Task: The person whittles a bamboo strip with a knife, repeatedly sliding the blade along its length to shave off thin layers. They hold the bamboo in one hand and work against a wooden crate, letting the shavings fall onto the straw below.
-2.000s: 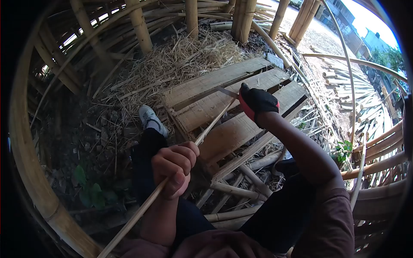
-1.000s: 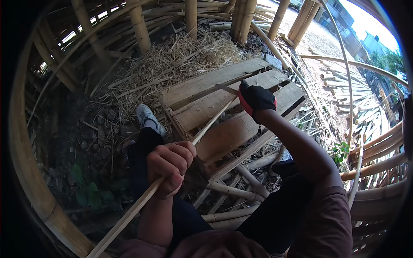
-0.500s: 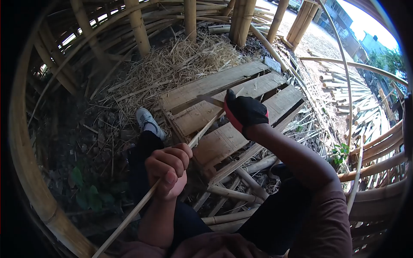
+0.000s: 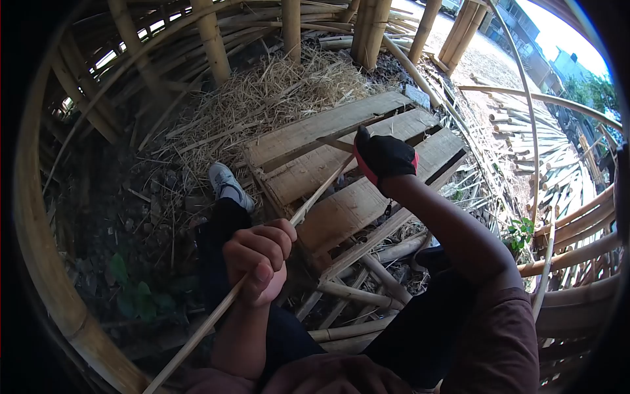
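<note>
My bare left hand [image 4: 259,259] is closed around a long, thin bamboo strip [image 4: 197,336]. The strip runs from the lower left, through my fist, up toward my other hand. My right hand [image 4: 386,159], in a black and red glove, is closed on what looks like a knife [image 4: 336,142]. Its flat blade points left from the fist and meets or crosses the strip's far end; exact contact is unclear. The knife's handle is hidden inside the glove. Below both tools lies a slatted wooden platform [image 4: 341,213].
Straw-like shavings [image 4: 289,92] are heaped beyond the platform. Bamboo posts [image 4: 291,29] stand behind them. Many cut bamboo poles [image 4: 535,141] lie at the right. My shoe [image 4: 230,184] rests left of the platform, and a curved bamboo pole [image 4: 49,276] edges the left side.
My right hand has moved a little to the right, away from my left hand, with the knife. The left hand has stayed almost in place on the strip.
</note>
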Demonstrator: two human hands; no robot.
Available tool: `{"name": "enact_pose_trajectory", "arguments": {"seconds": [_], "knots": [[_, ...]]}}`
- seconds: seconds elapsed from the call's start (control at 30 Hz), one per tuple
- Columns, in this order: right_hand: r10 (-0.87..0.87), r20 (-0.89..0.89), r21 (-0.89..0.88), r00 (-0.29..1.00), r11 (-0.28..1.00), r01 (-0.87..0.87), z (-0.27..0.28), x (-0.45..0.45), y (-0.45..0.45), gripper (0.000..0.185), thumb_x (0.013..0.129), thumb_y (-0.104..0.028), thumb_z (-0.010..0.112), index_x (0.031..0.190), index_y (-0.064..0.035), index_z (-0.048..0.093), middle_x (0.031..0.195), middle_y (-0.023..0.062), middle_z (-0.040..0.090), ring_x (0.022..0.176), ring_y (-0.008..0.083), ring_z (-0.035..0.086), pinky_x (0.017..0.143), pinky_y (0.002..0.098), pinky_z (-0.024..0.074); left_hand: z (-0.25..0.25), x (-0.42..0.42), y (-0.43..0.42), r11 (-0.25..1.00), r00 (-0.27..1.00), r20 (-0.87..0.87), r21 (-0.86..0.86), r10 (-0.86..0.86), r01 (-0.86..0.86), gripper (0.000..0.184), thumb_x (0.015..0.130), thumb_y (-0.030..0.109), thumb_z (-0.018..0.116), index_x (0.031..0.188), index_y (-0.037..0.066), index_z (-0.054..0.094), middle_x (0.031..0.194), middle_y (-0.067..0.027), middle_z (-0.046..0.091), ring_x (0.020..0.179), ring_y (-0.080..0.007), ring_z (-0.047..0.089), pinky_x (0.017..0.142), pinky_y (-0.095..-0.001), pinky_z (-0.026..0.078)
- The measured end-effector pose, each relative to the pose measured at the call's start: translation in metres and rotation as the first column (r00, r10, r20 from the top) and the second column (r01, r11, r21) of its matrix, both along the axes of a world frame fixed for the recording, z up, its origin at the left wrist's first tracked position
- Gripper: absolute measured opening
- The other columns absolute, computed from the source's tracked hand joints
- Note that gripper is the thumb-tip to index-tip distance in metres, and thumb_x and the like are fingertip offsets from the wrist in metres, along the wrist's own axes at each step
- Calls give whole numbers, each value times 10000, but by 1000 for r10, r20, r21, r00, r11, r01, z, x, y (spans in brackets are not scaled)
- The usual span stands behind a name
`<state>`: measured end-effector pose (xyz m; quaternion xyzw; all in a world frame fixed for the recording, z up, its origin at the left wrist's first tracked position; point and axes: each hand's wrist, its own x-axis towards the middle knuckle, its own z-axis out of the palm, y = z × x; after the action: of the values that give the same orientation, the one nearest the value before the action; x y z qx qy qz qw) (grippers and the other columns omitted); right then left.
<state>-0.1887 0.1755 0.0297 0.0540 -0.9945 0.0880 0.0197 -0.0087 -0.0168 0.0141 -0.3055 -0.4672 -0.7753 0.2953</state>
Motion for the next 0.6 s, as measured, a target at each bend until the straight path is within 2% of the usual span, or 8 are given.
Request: {"name": "enact_pose_trajectory", "arguments": {"seconds": [0.1,0.23,0.3,0.37,0.43,0.47,0.5,0.6], "knots": [[-31,29,10,999,999,31,2,0,2,744,1029,-537,201,853,-42,729,851,213,711,835,410,691,806,499,510,1,-2,0,1000,1000,-3,7,-15,15,558,881,245,639,470,110,287,437,5,304,408,-158,300,547,-351,304],[57,86,-99,995,994,-48,27,56,-26,772,1021,-569,200,851,-37,733,835,222,707,851,419,687,845,476,511,-2,-3,-1,1000,1000,-10,19,-7,7,555,879,242,642,470,106,292,439,3,310,409,-159,302,548,-353,304],[89,176,-64,980,995,-79,35,50,-23,714,1032,-505,199,889,-38,721,891,210,716,903,427,676,856,505,499,-2,-2,0,1000,1000,-6,7,13,-13,550,878,243,642,467,103,305,435,4,304,408,-159,299,546,-354,304],[48,115,-47,992,998,-43,12,25,-11,717,1034,-499,196,877,-38,723,889,207,718,890,426,678,835,510,496,-1,-3,0,1000,1000,-13,0,6,-6,550,879,246,642,464,102,310,433,3,303,407,-159,298,545,-355,305],[-28,-12,-31,1000,999,28,4,13,-4,752,1025,-545,209,812,-44,727,812,210,707,825,416,687,787,476,520,0,-5,0,1000,1000,-25,-3,0,0,551,880,248,643,462,100,315,432,3,302,407,-159,298,543,-355,305],[4,32,-1,999,1000,-4,15,24,-12,706,1040,-474,198,865,-40,726,886,189,726,868,414,686,810,516,495,0,-5,-1,1000,1000,-24,1,-9,9,554,882,250,643,463,98,315,434,0,302,409,-160,301,546,-355,308],[42,75,-10,996,999,-41,25,42,-19,695,1040,-474,208,852,-46,723,878,183,726,858,409,687,795,514,500,-1,-5,-1,1000,1000,-19,6,-17,17,558,885,252,644,463,97,314,436,-3,303,412,-161,304,550,-356,311],[135,26,19,991,991,-135,37,66,-29,700,1039,-483,207,843,-50,722,866,179,725,851,405,688,787,511,507,0,3,-1,999,999,-2,-39,-37,37,557,884,252,646,465,93,315,444,-8,303,416,-163,308,557,-355,315]]}}
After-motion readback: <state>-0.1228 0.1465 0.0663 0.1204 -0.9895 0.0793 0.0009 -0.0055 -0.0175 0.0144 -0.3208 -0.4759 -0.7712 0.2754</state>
